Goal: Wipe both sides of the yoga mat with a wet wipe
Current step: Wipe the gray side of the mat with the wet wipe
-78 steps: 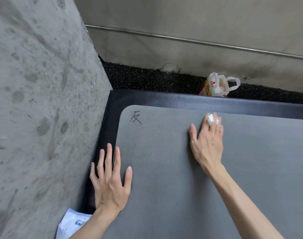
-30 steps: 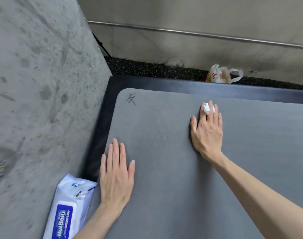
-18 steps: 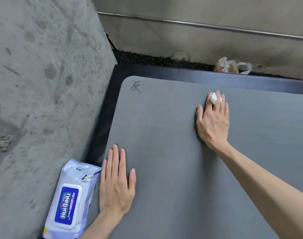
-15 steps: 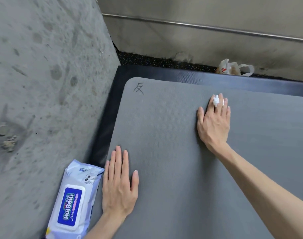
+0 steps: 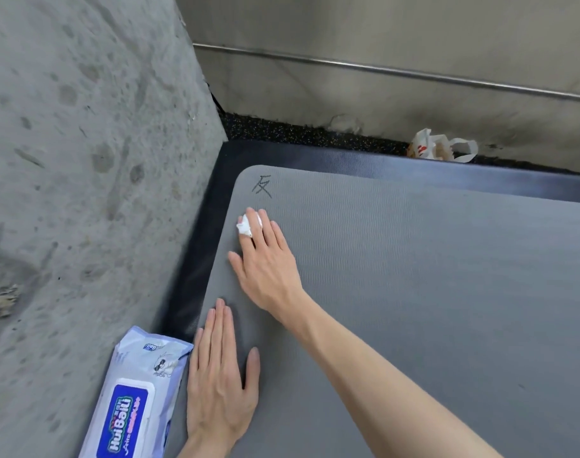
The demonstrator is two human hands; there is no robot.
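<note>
Nearest us, our left hand (image 5: pixel 220 388) lies flat on the grey ribbed foam yoga mat (image 5: pixel 414 292), fingers straight and close together, thumb out to the side, pressing on the mat's left edge. Just beside it to the left sits a pale blue soft pack of wet wipes (image 5: pixel 133 401) with a dark blue label, resting against the foot of the rough grey concrete wall (image 5: pixel 83 160) that rises along our left.

Farther on, our right hand (image 5: pixel 267 262) reaches across toward the mat's far left corner, fingers extended and laid on the surface, with a small crumpled white wet wipe (image 5: pixel 248 225) pressed beneath the fingertips. Just beyond it a black handwritten character (image 5: pixel 261 186) marks the corner.

The yoga mat lies spread on a larger black floor mat (image 5: pixel 348 160), whose border shows along the left and far sides. Past that runs a strip of dark speckled rubber flooring (image 5: pixel 298 130), where a white plastic bag (image 5: pixel 438 148) stands against the far concrete wall (image 5: pixel 381 28). A thin metal rail (image 5: pixel 381 71) runs along that wall.
</note>
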